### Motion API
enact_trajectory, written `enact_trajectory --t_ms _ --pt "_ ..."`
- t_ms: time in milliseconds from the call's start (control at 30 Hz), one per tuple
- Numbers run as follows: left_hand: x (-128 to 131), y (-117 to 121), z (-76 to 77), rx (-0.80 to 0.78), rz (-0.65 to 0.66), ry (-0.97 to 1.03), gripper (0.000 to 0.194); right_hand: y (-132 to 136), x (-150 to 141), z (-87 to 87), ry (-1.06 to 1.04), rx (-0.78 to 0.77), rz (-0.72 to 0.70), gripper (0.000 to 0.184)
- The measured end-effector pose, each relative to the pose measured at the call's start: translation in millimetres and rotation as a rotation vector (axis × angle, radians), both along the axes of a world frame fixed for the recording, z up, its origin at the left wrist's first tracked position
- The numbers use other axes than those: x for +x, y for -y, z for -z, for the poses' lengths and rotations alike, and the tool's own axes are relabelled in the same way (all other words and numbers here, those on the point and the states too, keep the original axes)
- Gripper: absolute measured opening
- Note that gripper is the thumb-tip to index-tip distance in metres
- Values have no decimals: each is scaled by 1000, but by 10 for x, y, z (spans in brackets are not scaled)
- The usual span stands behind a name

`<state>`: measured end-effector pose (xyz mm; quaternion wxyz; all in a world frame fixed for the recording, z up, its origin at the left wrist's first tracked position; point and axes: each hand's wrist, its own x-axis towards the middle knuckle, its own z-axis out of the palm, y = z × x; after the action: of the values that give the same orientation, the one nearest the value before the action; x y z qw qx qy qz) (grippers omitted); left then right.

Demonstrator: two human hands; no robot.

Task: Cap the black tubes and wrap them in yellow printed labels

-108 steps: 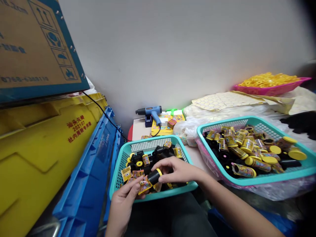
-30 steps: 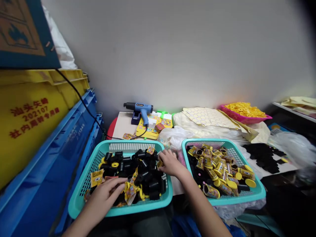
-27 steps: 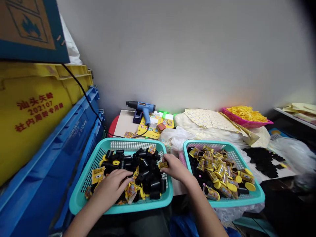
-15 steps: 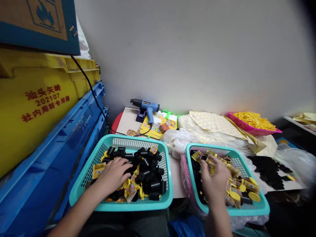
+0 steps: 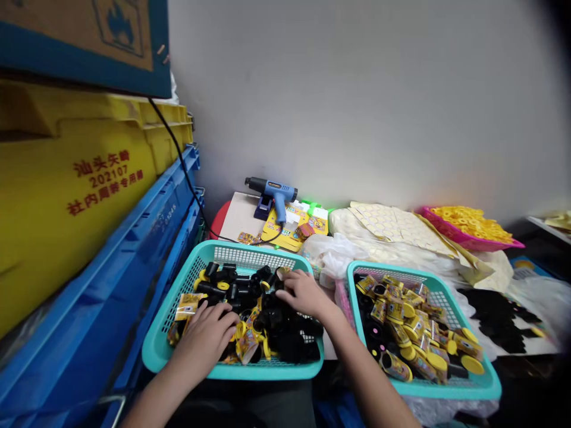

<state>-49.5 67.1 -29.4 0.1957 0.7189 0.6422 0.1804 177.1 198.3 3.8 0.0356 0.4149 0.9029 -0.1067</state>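
Observation:
Both my hands are in the left teal basket (image 5: 187,279), which holds several black tubes (image 5: 232,278), yellow caps and printed yellow sleeves (image 5: 186,302). My left hand (image 5: 207,333) lies palm down on the pile near the front, fingers curled among the pieces; what they grip is hidden. My right hand (image 5: 303,292) rests on the black tubes at the basket's right side, fingers bent down onto them. A second teal basket (image 5: 477,386) to the right holds several tubes wrapped in yellow sleeves (image 5: 392,309).
Stacked blue crates (image 5: 111,279) and a yellow crate (image 5: 66,178) stand at the left under a cardboard box (image 5: 89,35). A blue heat gun (image 5: 274,193) sits at the back by the wall. A pink tray of yellow rings (image 5: 468,229) and black discs (image 5: 499,309) lie to the right.
My right hand was over the right basket half a second ago; it has come back into the left basket. My left hand has stayed on the pile, shifting slightly.

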Motion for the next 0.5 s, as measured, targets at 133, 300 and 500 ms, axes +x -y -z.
enact_trajectory --t_ms 133,300,500 --pt "-3 20 69 22 -14 24 28 -96 -102 20 101 84 23 36" --pt "-146 65 14 97 -45 111 37 -231 -519 212 183 70 -127 22" --pt "-580 269 -107 149 -261 122 30 -290 -699 280 207 45 -177 22"
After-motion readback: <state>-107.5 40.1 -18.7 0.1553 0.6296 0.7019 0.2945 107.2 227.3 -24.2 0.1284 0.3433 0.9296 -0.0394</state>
